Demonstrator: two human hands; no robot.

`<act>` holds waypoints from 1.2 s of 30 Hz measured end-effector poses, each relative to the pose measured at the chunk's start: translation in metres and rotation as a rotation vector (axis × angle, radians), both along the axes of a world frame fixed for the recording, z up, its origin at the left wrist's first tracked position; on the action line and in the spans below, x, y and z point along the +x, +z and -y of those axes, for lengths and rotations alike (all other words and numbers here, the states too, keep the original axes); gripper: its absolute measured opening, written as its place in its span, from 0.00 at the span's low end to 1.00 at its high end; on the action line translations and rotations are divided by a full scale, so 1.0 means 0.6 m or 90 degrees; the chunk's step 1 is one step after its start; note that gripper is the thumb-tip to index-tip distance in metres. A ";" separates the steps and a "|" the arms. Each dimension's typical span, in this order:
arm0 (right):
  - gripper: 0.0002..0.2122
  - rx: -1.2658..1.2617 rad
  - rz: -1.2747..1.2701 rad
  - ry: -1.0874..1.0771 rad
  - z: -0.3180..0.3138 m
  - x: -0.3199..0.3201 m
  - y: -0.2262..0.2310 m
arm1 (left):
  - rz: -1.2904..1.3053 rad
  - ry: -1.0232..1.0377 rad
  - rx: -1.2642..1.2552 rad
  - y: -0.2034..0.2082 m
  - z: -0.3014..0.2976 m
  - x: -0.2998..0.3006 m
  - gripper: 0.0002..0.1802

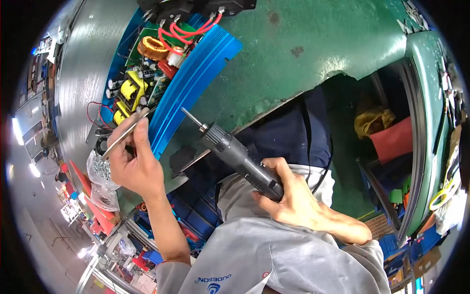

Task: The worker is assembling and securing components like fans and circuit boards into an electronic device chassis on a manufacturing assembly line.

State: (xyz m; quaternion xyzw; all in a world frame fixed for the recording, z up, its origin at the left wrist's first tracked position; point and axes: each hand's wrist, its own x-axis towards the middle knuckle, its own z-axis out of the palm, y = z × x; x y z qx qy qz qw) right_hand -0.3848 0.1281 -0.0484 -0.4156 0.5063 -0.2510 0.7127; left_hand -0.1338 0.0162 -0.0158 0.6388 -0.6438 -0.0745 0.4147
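Note:
My right hand is wrapped round the rear of a black electric screwdriver. Its bit points up and left, just short of the blue metal housing. My left hand pinches a thin, flat metal strip, held slanting beside the housing's near end; whether it is a pair of tweezers I cannot tell. Inside the open housing lies a circuit board with a copper coil, yellow transformers and several small parts. Red wires run from it to a black end panel.
The housing rests on a green worktop with a worn, ragged near edge. Clear bags of small metal parts lie left of my left hand, near a red tray. At right, a shelf below holds a yellow bag and a red sheet.

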 end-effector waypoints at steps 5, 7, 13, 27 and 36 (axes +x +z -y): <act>0.27 -0.038 -0.022 0.056 0.012 0.002 -0.002 | 0.002 0.014 0.016 0.003 -0.004 -0.004 0.10; 0.27 -0.048 -0.015 0.051 0.015 0.005 -0.001 | 0.000 0.015 0.011 0.003 -0.003 -0.002 0.09; 0.25 -0.049 -0.031 0.063 0.038 0.005 0.008 | -0.003 0.002 0.000 -0.004 0.000 0.007 0.11; 0.36 0.195 0.078 0.058 0.023 -0.002 0.001 | 0.049 -0.090 0.018 0.016 0.007 0.021 0.12; 0.48 0.457 0.295 0.085 0.048 -0.018 0.017 | 0.021 -0.120 0.076 0.036 0.010 0.048 0.19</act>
